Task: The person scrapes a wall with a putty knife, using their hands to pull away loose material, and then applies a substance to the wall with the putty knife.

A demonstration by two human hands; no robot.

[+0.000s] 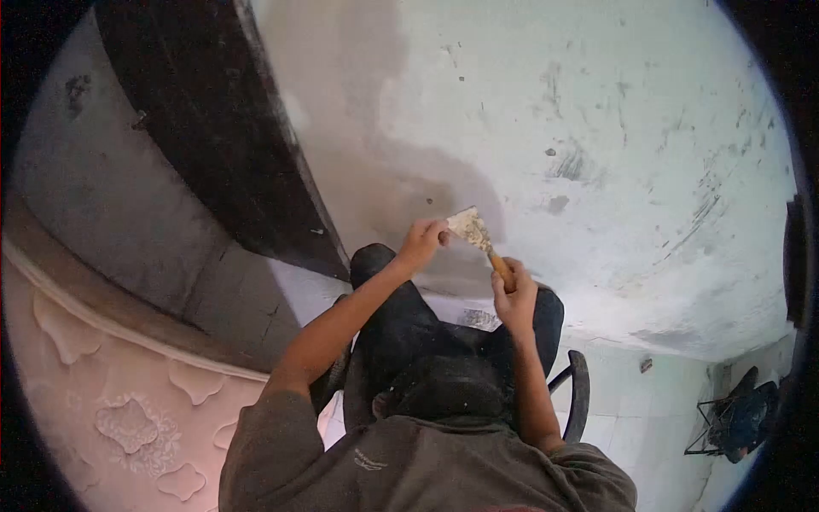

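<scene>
A putty knife (479,235) with a wooden handle is held in front of the wall, its blade pointing up and to the left. Pale, crusty residue covers the blade. My right hand (515,299) is wrapped round the handle. At the blade's left corner is my left hand (420,245), fingers curled and pinched against the edge; whether anything small sits between them is hidden. Behind both hands rises the pale wall (631,111), marked with dark scuffs, chips and a damp-looking patch.
I sit on a chair with a dark curved armrest (579,397). To the left stands a dark door-like panel (196,111). A pink patterned mattress (128,418) lies at the lower left. On the tiled floor (606,418), a dark folding chair (742,418) stands at the right.
</scene>
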